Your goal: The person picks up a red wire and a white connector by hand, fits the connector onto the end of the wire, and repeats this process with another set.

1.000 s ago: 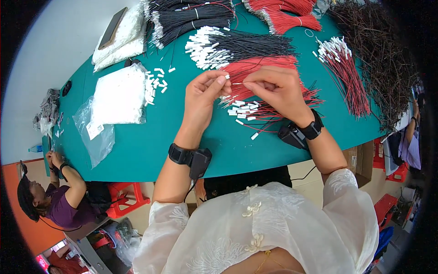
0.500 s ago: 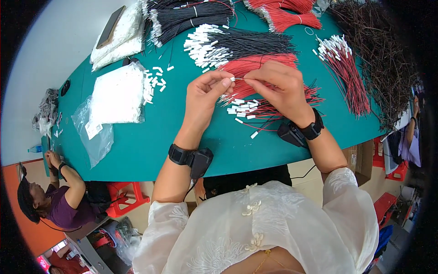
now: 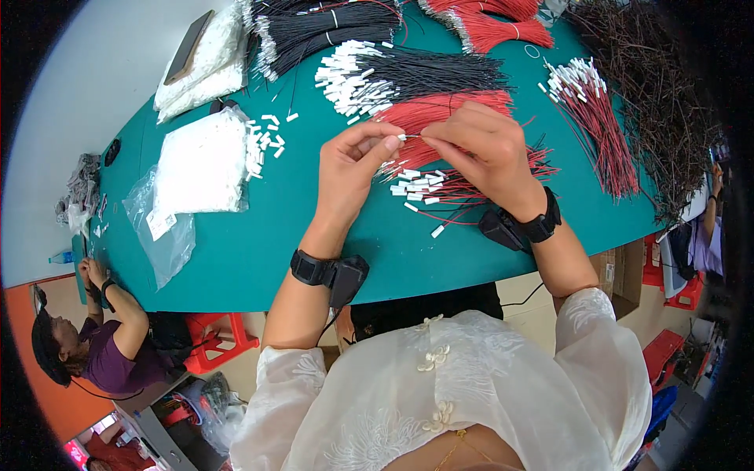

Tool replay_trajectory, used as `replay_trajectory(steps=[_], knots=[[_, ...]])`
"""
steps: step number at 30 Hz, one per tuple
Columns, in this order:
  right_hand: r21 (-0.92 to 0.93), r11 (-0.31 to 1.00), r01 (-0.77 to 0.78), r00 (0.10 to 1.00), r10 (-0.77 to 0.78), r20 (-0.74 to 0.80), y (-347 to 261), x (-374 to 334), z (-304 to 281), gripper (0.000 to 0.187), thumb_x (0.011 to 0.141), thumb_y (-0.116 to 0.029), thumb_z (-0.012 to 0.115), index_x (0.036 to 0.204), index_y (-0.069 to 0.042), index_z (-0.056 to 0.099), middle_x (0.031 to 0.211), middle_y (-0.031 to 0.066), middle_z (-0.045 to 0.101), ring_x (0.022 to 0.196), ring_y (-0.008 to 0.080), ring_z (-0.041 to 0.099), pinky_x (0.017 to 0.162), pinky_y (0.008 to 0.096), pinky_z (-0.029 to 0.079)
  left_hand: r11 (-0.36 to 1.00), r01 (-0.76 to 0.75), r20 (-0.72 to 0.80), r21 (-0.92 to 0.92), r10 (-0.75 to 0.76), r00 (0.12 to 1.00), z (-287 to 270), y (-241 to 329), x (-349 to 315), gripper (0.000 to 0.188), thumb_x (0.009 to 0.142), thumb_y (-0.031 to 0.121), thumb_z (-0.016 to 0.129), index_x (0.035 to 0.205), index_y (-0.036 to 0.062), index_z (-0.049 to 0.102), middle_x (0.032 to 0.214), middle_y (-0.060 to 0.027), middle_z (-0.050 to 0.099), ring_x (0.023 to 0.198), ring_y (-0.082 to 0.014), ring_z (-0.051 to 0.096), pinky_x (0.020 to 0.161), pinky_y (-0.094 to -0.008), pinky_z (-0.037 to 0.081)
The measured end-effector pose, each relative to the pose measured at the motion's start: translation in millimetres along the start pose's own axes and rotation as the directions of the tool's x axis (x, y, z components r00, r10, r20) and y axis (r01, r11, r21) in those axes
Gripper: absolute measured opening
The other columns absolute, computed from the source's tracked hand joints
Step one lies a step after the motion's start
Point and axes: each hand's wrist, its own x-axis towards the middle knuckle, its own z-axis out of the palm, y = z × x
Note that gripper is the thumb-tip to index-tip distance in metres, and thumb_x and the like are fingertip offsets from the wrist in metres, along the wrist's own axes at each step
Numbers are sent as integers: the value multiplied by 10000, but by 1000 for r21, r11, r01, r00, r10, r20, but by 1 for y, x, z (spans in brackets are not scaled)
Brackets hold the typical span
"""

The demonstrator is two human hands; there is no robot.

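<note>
My left hand (image 3: 350, 163) pinches a small white connector housing (image 3: 401, 137) between thumb and forefinger. Facing it, my right hand (image 3: 488, 147) grips a thin wire (image 3: 414, 136) whose tip meets the housing; how far in it sits cannot be seen. Beneath both hands lies a bundle of red wires (image 3: 455, 107), partly hidden by them. Just below is a small pile of red and black wires with white housings (image 3: 420, 184) on their ends. Beyond my hands, black wires (image 3: 444, 72) spread out, also ending in white housings.
Loose white housings (image 3: 263, 145) lie left, beside a full white bag (image 3: 206, 161). Black bundles (image 3: 338, 35) and red bundles (image 3: 503, 31) sit at the back. A red bundle with housings (image 3: 597, 129) and a dark wire heap (image 3: 648, 102) lie right. A co-worker (image 3: 118, 345) sits left.
My right hand has shifted very slightly to the right. Both hands keep their pinch on the housing and the wire.
</note>
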Motion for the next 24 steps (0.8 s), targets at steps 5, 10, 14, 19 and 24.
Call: replay_trajectory(steps=[5,10,14,19,24], knots=[[-9,1000,5,1000,-4,10,2,-1,1,171,744,10,788,904,-12,733,792,83,684,681,239,623,598,344,493,1000,8,-3,12,-8,1000,1,1,0,151,952,85,693,1065,-13,718,916,-51,711,825,-108,651,783,-252,525],[-16,1000,2,1000,-2,22,3,-1,-1,173,741,5,787,904,-15,731,789,82,680,687,241,623,598,349,494,1000,5,4,-14,-5,1000,-2,-1,0,162,932,68,723,1069,-17,723,952,-49,734,836,-87,668,762,-229,535],[-28,1000,0,999,1,39,3,-1,-1,171,742,2,786,903,-16,732,789,79,679,693,243,624,600,350,494,1000,13,3,10,-13,1000,-1,-1,0,158,938,78,715,1066,-15,724,943,-48,730,838,-92,665,771,-233,532],[-28,1000,-13,998,14,54,3,-2,1,166,745,1,784,901,-20,734,790,79,681,704,246,629,608,351,496,999,15,19,50,-16,1000,-1,-1,-1,160,944,88,709,1065,-16,725,949,-60,726,847,-112,668,788,-249,534],[18,1000,-23,999,22,31,4,-3,4,151,755,-3,781,898,-20,736,799,84,692,716,253,639,620,347,503,1000,14,43,-22,-13,999,-1,-3,-1,160,921,36,721,1064,-33,732,907,-78,749,800,-103,693,738,-233,551]])
